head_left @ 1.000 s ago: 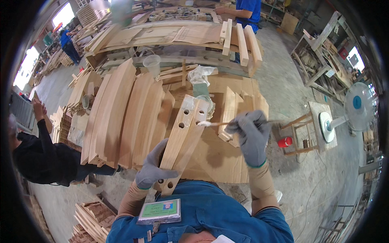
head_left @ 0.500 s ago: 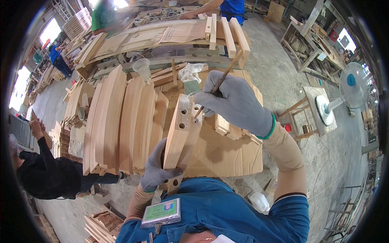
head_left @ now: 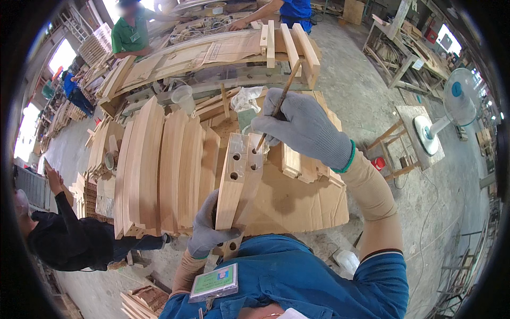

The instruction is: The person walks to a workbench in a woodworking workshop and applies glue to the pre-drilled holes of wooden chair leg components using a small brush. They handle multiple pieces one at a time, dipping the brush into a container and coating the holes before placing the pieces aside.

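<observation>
My gloved left hand (head_left: 204,228) is wrapped round the near end of two pale wooden pieces held side by side, the left wooden piece (head_left: 229,194) and the right wooden piece (head_left: 252,183). Round holes are drilled near both ends of the pieces. In my gloved right hand (head_left: 311,127) a thin brown stick (head_left: 290,84) is pinched, slanting down to the left. Its lower tip meets the far hole of the right piece; how deep it sits I cannot tell. Beside the pieces, a row of curved wooden boards (head_left: 154,170) stands on the left.
Flattened cardboard (head_left: 297,212) covers the bench, with short wooden blocks (head_left: 290,159) on it. Behind are a plastic cup (head_left: 184,98), a white rag (head_left: 246,100) and a workbench with upright battens (head_left: 305,50). A fan (head_left: 425,135) stands right; other people work left and behind.
The stick's tip has gone from the nearer hole of the right piece to the farther one. My left hand keeps its hold, and the whole view has shifted slightly.
</observation>
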{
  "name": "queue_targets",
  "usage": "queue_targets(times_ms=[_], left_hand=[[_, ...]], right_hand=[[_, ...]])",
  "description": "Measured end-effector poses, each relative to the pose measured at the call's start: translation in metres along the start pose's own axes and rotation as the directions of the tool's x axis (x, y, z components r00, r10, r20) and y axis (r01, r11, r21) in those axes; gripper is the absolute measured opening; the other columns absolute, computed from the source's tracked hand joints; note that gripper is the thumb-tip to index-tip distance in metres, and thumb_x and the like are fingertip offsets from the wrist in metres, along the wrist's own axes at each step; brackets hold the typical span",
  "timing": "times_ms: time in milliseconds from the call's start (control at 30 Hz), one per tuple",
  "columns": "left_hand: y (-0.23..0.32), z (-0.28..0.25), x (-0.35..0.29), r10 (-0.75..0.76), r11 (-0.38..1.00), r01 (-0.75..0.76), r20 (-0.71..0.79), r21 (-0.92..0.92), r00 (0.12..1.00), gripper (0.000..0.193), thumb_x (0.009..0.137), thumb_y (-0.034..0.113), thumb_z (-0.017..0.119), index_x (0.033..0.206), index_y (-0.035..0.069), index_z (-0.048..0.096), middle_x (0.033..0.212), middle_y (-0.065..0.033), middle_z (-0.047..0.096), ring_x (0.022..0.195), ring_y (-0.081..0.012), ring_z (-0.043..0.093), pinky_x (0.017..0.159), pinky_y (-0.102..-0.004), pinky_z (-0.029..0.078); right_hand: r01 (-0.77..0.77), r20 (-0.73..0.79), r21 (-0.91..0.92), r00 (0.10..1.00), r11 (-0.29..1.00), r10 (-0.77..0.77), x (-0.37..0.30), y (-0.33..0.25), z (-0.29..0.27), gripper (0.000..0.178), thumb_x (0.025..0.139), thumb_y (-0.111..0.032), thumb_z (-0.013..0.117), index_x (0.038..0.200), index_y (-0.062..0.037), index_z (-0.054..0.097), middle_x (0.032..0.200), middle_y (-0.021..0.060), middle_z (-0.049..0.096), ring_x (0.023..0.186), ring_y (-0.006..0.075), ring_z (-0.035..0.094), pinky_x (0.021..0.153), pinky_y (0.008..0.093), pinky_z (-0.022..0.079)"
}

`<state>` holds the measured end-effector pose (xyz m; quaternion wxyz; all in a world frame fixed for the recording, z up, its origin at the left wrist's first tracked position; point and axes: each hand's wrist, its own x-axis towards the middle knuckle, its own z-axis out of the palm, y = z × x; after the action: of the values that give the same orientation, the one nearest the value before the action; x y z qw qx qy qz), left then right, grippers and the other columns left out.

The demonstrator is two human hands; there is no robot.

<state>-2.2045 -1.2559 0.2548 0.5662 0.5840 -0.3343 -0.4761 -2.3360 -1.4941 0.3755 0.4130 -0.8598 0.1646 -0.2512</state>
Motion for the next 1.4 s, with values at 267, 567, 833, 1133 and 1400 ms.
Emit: queue_targets(times_ms=[267, 567, 833, 1133, 1400], left_hand=[[-0.002, -0.003, 0.0, 0.02, 0.998, -0.019, 0.012, -0.054, 1.0, 0.093, 0.05, -0.002, 0.08, 0.133, 0.0, 0.038, 0.12, -0.0078, 0.053, 0.113, -0.0192, 0.05, 0.097, -0.0326, 0.039], [0.002, -0.019, 0.006, -0.027, 0.973, 0.033, 0.03, -0.23, 0.999, 0.096, 0.047, -0.002, 0.079, 0.134, 0.0, 0.039, 0.119, -0.0068, 0.056, 0.112, -0.0168, 0.051, 0.096, -0.0313, 0.04], [0.0, -0.03, 0.0, 0.006, 0.976, 0.018, 0.107, -0.218, 0.994, 0.097, 0.047, 0.0, 0.079, 0.134, -0.003, 0.038, 0.121, -0.0074, 0.055, 0.112, -0.0168, 0.05, 0.097, -0.0299, 0.037], [0.007, -0.029, -0.007, -0.002, 0.981, 0.026, 0.128, -0.191, 0.992, 0.098, 0.048, -0.001, 0.08, 0.135, -0.004, 0.036, 0.124, -0.0076, 0.053, 0.114, -0.0158, 0.048, 0.098, -0.0297, 0.036], [0.0, -0.034, -0.012, -0.004, 0.981, 0.038, 0.175, -0.192, 0.985, 0.099, 0.047, -0.001, 0.082, 0.135, -0.004, 0.036, 0.126, -0.0067, 0.052, 0.116, -0.0154, 0.047, 0.099, -0.0295, 0.035]], right_hand=[[0.001, -0.021, -0.079, 1.0, 0.997, -0.003, -0.002, -0.006, -0.012, 0.021, 0.084, -0.014, 0.066, 0.075, -0.0027, 0.05, 0.064, 0.0007, 0.059, 0.059, 0.0047, 0.058, 0.053, 0.0217, 0.046], [0.327, -0.374, 0.314, 0.906, 0.891, -0.201, -0.066, 0.018, 0.022, 0.013, 0.081, 0.002, 0.064, 0.08, -0.0032, 0.052, 0.082, 0.0103, 0.063, 0.069, 0.0149, 0.062, 0.061, 0.0253, 0.05], [0.271, -0.468, 0.697, 0.874, 0.664, 0.134, -0.076, 0.03, 0.045, 0.016, 0.078, 0.011, 0.061, 0.079, -0.0007, 0.05, 0.088, 0.0156, 0.062, 0.08, 0.02, 0.064, 0.073, 0.0312, 0.054], [0.448, -0.495, 0.456, 0.846, 0.769, -0.2, -0.079, 0.046, 0.05, 0.02, 0.074, 0.011, 0.066, 0.073, -0.0015, 0.051, 0.089, 0.0134, 0.064, 0.088, 0.0254, 0.064, 0.079, 0.0368, 0.054], [0.453, -0.536, 0.412, 0.822, 0.791, -0.192, -0.08, 0.049, 0.047, 0.021, 0.073, 0.014, 0.065, 0.073, -0.0014, 0.051, 0.086, 0.0145, 0.065, 0.085, 0.0271, 0.064, 0.076, 0.0371, 0.054]])
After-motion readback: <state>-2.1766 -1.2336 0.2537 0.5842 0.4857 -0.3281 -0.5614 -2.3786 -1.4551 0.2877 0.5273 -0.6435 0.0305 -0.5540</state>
